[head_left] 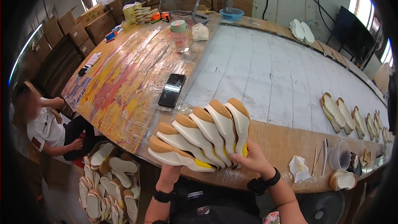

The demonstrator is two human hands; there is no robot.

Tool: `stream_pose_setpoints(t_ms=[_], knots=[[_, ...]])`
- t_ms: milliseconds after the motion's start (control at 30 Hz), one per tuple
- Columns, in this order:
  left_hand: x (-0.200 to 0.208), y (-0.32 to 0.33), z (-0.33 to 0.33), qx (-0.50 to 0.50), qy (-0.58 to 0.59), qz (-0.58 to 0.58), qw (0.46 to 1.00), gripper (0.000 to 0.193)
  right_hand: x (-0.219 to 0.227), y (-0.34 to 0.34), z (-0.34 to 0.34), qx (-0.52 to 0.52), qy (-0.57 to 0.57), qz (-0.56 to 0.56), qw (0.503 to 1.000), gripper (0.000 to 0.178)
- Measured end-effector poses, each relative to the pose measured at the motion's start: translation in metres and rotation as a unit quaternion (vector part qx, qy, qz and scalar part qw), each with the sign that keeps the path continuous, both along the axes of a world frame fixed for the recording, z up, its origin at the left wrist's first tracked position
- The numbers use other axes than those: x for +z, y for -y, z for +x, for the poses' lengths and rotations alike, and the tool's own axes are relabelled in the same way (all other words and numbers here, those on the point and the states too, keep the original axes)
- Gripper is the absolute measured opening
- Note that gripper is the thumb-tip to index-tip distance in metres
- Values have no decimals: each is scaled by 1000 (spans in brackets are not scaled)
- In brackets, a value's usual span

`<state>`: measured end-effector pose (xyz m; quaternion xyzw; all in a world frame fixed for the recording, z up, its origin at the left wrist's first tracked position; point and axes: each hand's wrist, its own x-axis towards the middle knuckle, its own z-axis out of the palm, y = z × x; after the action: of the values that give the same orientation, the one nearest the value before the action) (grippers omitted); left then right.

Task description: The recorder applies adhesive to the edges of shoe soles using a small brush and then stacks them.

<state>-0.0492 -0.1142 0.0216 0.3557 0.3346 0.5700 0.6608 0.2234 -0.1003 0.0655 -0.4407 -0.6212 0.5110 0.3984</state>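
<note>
A fanned row of several shoe soles [203, 139], white with tan gum toes and yellow patches, is held over the table's near edge. My right hand [253, 157] grips the right end of the row, its thumb lying on the last sole and its fingers partly behind it. Under the left end is my left hand [169, 174], supporting the soles; its fingers are hidden beneath them. Just beyond the row lies a black phone [172, 90].
More soles fill a container [108, 182] at lower left, near a seated person [56, 126]. Pairs of soles [338, 114] stand along the right. A plastic tub [340, 156], crumpled tissue [299, 169] and thin tools lie near right. A bottle [179, 37] stands farther back.
</note>
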Motion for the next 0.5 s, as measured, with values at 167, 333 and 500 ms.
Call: stream_pose_setpoints(t_ms=[167, 333, 500], knots=[[5, -10, 3, -74, -7, 4, 997, 60, 10, 3, 1, -3, 33, -51, 998, 51], [-5, -1, 7, -74, 154, -40, 984, 67, 18, 23, -8, -3, 64, -99, 993, 52], [-4, -3, 5, -110, 127, -197, 966, 53, -22, 26, -4, -2, 66, -166, 984, 53]])
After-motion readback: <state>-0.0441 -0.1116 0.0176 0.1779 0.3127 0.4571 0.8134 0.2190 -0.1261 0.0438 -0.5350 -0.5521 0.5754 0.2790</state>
